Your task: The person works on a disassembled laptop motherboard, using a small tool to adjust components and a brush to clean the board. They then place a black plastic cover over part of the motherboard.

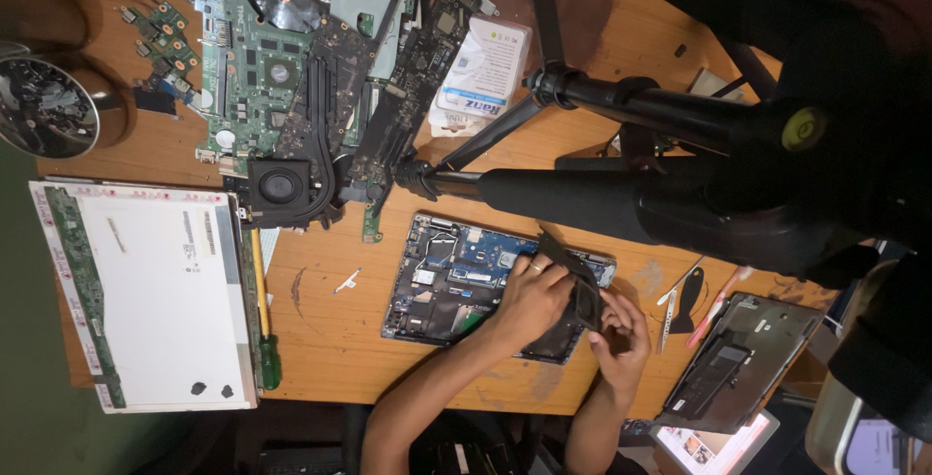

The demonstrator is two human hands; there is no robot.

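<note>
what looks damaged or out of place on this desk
The screen panel lying on the table's edge has two dark blotches near one corner, like damage. Both hands lift a black part askew off the open laptop.

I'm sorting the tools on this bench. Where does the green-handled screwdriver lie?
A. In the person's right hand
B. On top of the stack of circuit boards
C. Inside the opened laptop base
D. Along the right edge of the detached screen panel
D: the green-handled screwdriver lies on the wooden table right beside the detached screen panel, apart from both hands.
</note>
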